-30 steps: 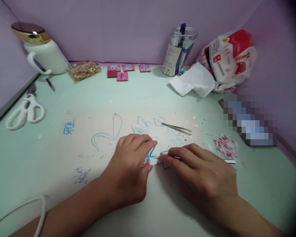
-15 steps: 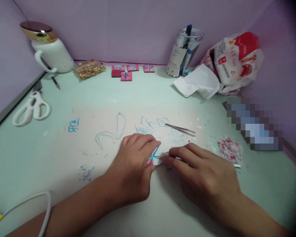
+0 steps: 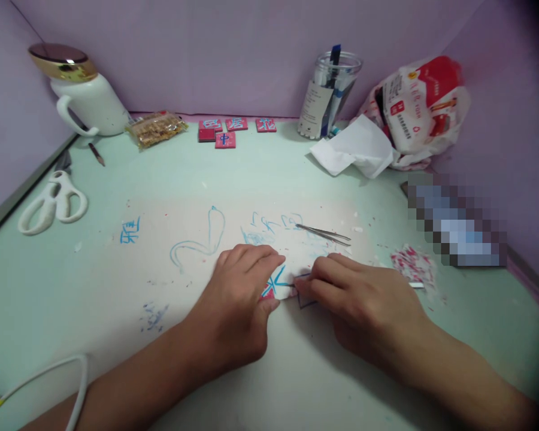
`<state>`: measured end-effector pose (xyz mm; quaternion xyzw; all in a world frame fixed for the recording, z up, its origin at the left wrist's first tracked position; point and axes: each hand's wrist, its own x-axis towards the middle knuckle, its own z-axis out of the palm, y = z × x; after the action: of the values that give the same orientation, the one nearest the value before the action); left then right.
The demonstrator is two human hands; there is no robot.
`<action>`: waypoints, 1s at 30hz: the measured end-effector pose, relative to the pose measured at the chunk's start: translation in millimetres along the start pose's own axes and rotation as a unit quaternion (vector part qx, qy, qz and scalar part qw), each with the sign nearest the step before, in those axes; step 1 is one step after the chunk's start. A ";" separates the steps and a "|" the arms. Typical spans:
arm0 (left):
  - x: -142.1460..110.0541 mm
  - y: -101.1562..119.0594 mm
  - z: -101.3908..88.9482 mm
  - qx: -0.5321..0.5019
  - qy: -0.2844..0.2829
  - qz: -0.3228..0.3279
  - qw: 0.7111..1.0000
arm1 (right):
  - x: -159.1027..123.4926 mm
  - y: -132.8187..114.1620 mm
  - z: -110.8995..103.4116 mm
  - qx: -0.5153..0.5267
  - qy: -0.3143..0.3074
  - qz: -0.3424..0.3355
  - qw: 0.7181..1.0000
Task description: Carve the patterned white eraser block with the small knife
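Tile [image 3: 276, 284] with blue marks sits on the desk [image 3: 296, 179], pinned under the left hand [image 3: 238, 311] while the right hand [image 3: 368, 305] pinches a thin tool [image 3: 417, 285] at its edge; carving looks midway, next stroke needs steady pressure.

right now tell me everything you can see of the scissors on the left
The scissors have thick white handles, plastic by the look, with two oval finger loops. They lie flat on the pale green table near its left edge, loops toward the camera, closed blades pointing away toward the wall. The blades look dark and are mostly hard to make out. Neither hand touches them; a pencil lies just beyond.
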<state>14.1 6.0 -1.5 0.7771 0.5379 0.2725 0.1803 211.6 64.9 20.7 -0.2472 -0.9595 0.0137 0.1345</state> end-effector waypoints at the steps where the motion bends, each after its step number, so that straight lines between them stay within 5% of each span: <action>1: 0.0 0.0 0.1 0.000 -0.002 -0.002 1.000 | 0.1 0.6 -0.7 0.005 -0.002 0.002 1.000; 9: 0.8 -0.9 1.9 -0.003 0.010 -0.005 1.000 | -1.6 0.6 -2.3 0.113 -0.051 0.084 0.989; 16: 1.3 -1.4 1.6 0.004 0.017 -0.001 1.000 | -3.7 2.3 0.2 0.169 -0.048 0.090 0.980; 21: 1.6 -1.8 1.0 -0.002 0.019 -0.001 1.000 | -15.3 3.0 6.4 0.217 0.020 0.075 0.973; 30: 1.2 0.3 2.9 0.046 0.063 -0.024 0.997 | -29.5 -17.0 11.5 0.227 0.130 0.170 0.950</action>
<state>16.4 7.0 -3.4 0.7529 0.5785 0.2917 0.1160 225.5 36.3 3.8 -0.3693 -0.8490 0.2216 0.3061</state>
